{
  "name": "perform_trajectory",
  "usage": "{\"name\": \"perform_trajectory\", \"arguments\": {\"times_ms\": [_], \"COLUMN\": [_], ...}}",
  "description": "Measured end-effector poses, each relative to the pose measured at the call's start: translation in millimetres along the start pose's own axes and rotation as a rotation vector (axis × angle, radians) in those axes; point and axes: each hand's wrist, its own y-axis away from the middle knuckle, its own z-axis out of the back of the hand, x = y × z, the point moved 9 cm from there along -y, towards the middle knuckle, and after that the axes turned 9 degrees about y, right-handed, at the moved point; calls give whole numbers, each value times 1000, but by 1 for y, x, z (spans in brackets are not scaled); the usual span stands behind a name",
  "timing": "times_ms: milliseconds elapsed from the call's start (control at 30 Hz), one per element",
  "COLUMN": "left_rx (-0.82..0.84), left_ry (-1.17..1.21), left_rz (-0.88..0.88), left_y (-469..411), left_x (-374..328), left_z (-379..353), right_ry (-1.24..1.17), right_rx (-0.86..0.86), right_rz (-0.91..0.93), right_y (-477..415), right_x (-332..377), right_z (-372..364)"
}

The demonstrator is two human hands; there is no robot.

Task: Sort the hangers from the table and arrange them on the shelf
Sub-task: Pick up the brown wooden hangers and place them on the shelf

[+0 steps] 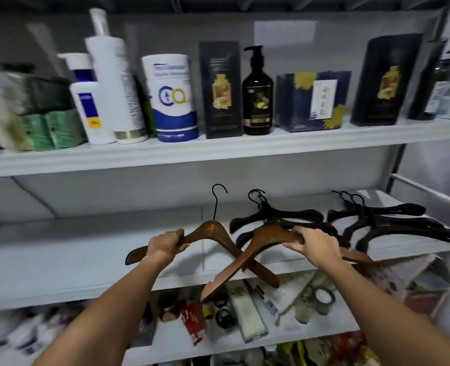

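Head camera view, looking at white shelving. We hold two brown wooden hangers just over the front of the middle shelf (73, 254). Our left hand (165, 243) grips one arm of the left wooden hanger (210, 229), fingers curled around it; its thin black hook points up and back. Our right hand (315, 244) grips one arm of the right wooden hanger (266, 237). The two hangers cross in an X between our hands, and the right one's free arm dips below the shelf edge.

To set them down well, we judge it best to uncross them first, then lay both flat, hooks toward the back wall, stacked in the bare stretch left of the black hangers, so that wood stays apart from black.

On the middle shelf lie two piles of black hangers: a nearer pile (292, 214) just behind our right hand, and a farther pile (403, 225) to the right. The upper shelf (218, 151) carries a tall white bottle (115, 83), a blue-and-white canister (172, 99), a dark pump bottle (257, 101), a navy box (313, 101) with gold print, and tall dark boxes. The lower shelf (298, 330) holds small clutter, too blurred to name.
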Motion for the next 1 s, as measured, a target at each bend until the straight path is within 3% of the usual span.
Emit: {"name": "perform_trajectory", "arguments": {"times_ms": [233,467,633,1000], "left_rx": [-12,-5,6,97], "left_ry": [-5,43,77,31], "left_rz": [49,70,119,164], "left_y": [5,-6,-30,-101], "left_x": [113,179,192,206], "left_z": [10,-6,-30,-63], "right_ry": [-3,71,99,43], "right_rx": [-13,47,147,66], "right_rz": [8,-59,-84,-36], "right_y": [-13,-21,-32,-102], "right_x": [90,137,143,137], "right_z": [-16,-41,-54,-59]}}
